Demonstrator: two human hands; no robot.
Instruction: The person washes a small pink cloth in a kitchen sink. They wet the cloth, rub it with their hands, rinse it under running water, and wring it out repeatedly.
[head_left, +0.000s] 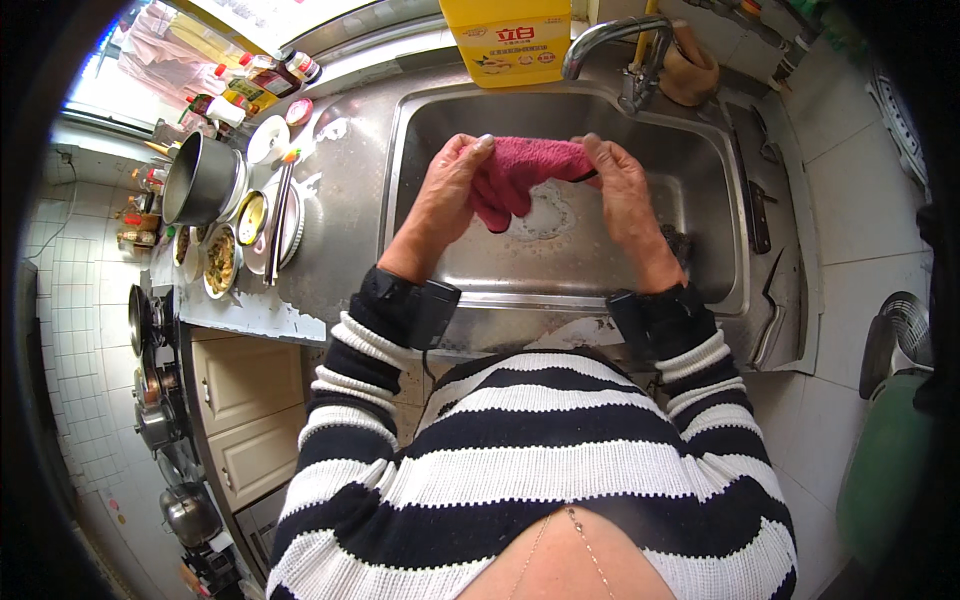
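A dark pink cleaning cloth (525, 169) hangs bunched between my two hands, above a stainless steel sink basin (517, 270). My left hand (454, 184) grips its left end between thumb and fingers. The right end is pinched in my right hand (621, 184). Foamy suds (546, 214) lie on the basin floor below the cloth. A dark scouring pad (675, 241) sits at the basin's right side, partly hidden by my right wrist. The chrome faucet (619, 34) arches over the back of the sink.
A yellow detergent jug (514, 45) stands behind the sink. On the left counter are a deep metal pot (196, 180), a dish of food (220, 260), chopsticks (279, 225) and sauce bottles (270, 75). A cleaver (759, 217) and a knife (769, 330) lie along the right edge.
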